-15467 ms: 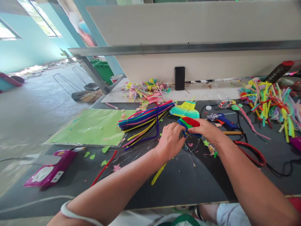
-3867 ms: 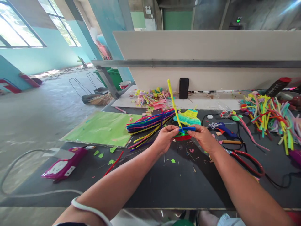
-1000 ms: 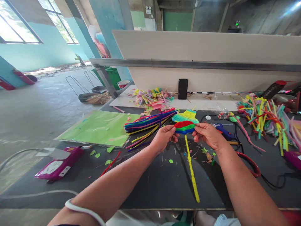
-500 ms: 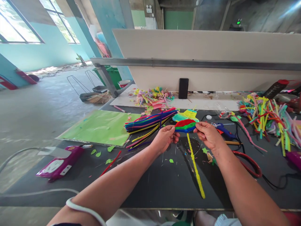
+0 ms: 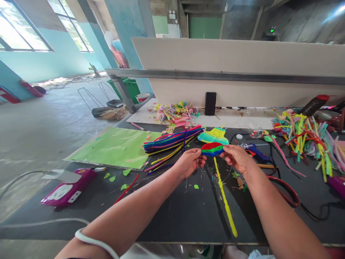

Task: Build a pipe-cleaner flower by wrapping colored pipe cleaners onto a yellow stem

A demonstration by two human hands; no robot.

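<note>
Between my two hands is a small leaf-shaped piece of red, green and blue pipe cleaners, held above the dark table. My left hand pinches its left tip, and my right hand pinches the right tip. A yellow pipe cleaner lies below, pointing toward the table's front edge. Just behind the held piece rests a yellow and turquoise pipe-cleaner shape. Left of it lies a tied bundle of coloured pipe cleaners, close to my left hand.
A green sheet in clear plastic and a purple pack lie left. On the right are a blue glue gun, red-handled loop and pile of pipe-cleaner pieces. A black phone leans against the white board.
Both hands still hold the coloured piece by its tips. It has tilted slightly, its red upper part looking narrower. The whole view has shifted a little downward.
</note>
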